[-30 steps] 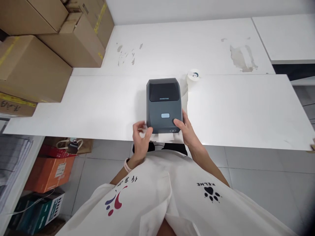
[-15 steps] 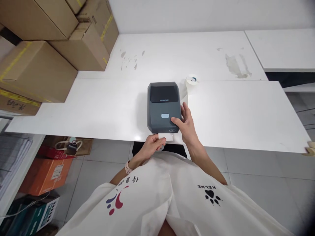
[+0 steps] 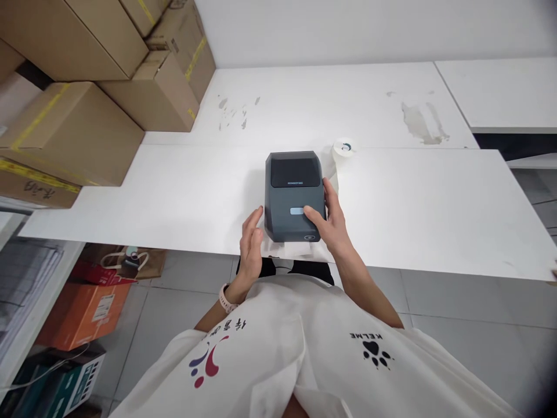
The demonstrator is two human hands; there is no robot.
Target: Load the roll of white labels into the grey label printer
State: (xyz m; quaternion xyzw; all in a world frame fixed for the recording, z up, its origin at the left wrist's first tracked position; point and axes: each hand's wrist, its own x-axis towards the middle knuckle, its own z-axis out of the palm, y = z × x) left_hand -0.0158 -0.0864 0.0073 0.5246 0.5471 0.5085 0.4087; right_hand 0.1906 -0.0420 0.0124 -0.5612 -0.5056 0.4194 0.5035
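A dark grey label printer (image 3: 285, 226) sits near the front edge of the white table, with a dark window on its lid and a pale button below it. Fingers stretched out, my left hand (image 3: 250, 247) stands close by the printer's left side and holds nothing. My right hand (image 3: 334, 223) grips the printer's right side, thumb on top beside the button and fingers along the side wall. A white paper strip (image 3: 297, 249) sticks out under the front of the printer. Behind it to the right, a roll of white labels (image 3: 343, 147) trails its paper toward the printer's back.
Cardboard boxes (image 3: 78, 133) are stacked at the table's left end. The white table (image 3: 418, 215) has worn patches toward the wall. Below on the left are an orange box (image 3: 82, 313), a paper bag (image 3: 150, 265) and a shelf (image 3: 43, 290).
My left hand has let go of the paper strip at the front and moved up to the printer's left side, its fingers straightened. My right hand stays on the printer, thumb nearer the button.
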